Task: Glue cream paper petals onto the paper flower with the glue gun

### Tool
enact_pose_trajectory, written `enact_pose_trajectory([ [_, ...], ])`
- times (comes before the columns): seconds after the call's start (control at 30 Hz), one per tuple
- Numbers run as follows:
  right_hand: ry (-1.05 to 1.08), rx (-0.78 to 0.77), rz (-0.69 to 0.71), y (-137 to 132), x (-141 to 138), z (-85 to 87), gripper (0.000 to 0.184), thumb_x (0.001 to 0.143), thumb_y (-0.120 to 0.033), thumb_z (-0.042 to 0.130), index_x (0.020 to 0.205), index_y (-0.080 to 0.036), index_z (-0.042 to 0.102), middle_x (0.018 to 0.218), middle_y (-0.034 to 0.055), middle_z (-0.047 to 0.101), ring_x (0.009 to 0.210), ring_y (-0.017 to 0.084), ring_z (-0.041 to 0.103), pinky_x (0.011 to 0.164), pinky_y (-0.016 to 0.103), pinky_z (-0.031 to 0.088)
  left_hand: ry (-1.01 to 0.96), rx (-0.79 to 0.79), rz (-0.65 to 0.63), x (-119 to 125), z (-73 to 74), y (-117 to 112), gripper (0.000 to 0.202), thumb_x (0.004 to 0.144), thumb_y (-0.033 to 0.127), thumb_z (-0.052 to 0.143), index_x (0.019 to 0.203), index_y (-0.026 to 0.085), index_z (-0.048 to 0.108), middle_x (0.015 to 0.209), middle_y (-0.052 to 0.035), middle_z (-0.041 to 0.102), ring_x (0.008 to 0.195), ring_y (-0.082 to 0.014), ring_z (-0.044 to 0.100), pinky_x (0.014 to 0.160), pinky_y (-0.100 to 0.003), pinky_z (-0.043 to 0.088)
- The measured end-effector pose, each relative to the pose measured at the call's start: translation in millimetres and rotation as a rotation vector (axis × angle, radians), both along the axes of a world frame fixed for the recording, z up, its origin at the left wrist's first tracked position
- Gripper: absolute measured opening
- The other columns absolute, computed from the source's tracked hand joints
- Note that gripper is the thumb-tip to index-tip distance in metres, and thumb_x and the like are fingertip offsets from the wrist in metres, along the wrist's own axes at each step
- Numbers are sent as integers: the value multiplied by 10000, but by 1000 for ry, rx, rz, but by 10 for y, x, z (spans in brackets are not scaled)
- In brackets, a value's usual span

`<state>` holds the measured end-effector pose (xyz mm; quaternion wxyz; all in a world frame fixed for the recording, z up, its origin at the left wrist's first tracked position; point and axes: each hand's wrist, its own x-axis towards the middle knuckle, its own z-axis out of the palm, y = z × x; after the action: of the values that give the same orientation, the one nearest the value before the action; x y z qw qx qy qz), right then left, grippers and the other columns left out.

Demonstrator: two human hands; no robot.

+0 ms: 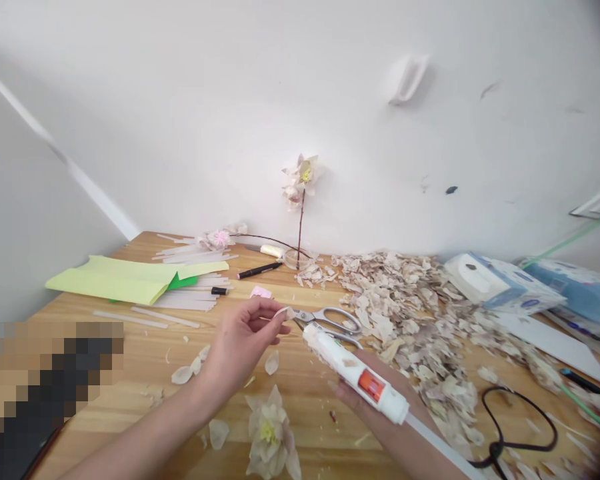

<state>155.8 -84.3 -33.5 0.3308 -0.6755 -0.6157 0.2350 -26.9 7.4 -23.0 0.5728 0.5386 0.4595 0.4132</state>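
Note:
My left hand (243,337) pinches a small pale petal (283,312) between thumb and fingertips above the wooden table (130,373). My right hand (353,390) is wrapped round a white glue gun (355,373) with a red label, its nozzle pointing up-left toward the petal. A glue stick (437,443) sticks out of its back end. A finished pale paper flower (270,433) with a yellow centre lies on the table below my hands. Silver scissors (330,321) lie just behind the gun's nozzle.
A heap of petal scraps (420,320) covers the table's right half. Yellow-green paper sheets (125,277), glue sticks (180,300) and a black pen (259,270) lie at left. A flower on a stem (301,180) leans on the wall. Tissue packs (495,283) and a black cord (515,427) sit right.

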Motion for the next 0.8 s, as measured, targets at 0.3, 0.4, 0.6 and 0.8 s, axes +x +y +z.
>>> enact_pose_trajectory([
  [0.3, -3, 29, -29, -15, 12, -45, 272, 758, -506, 534, 683, -245, 554, 703, 38, 659, 621, 223, 595, 539, 306, 429, -17, 16, 1, 2, 16, -46, 218, 706, 366, 669, 789, 172, 614, 677, -14, 693, 681, -159, 689, 563, -215, 515],
  [0.4, -33, 49, -36, -26, -3, -21, 262, 767, -505, 538, 729, -249, 577, 650, 17, 655, 573, 217, 588, 531, 311, 435, -26, 16, -12, 1, 20, -50, 207, 708, 353, 671, 789, 173, 611, 674, -9, 691, 675, -150, 687, 560, -203, 508],
  [0.6, -107, 85, -4, -18, 8, -6, 243, 778, -463, 533, 669, -246, 554, 697, 36, 662, 623, 223, 611, 544, 306, 433, -18, 13, -13, 5, 24, -46, 192, 713, 337, 666, 791, 170, 612, 684, -13, 694, 676, -144, 686, 561, -195, 504],
  [0.8, -189, 117, 0, -3, 3, -15, 191, 777, -403, 532, 736, -223, 583, 623, -5, 603, 555, 189, 572, 516, 278, 420, -11, 13, -5, 26, 34, -49, 179, 703, 312, 669, 777, 161, 607, 673, -20, 688, 672, -153, 685, 551, -201, 502],
])
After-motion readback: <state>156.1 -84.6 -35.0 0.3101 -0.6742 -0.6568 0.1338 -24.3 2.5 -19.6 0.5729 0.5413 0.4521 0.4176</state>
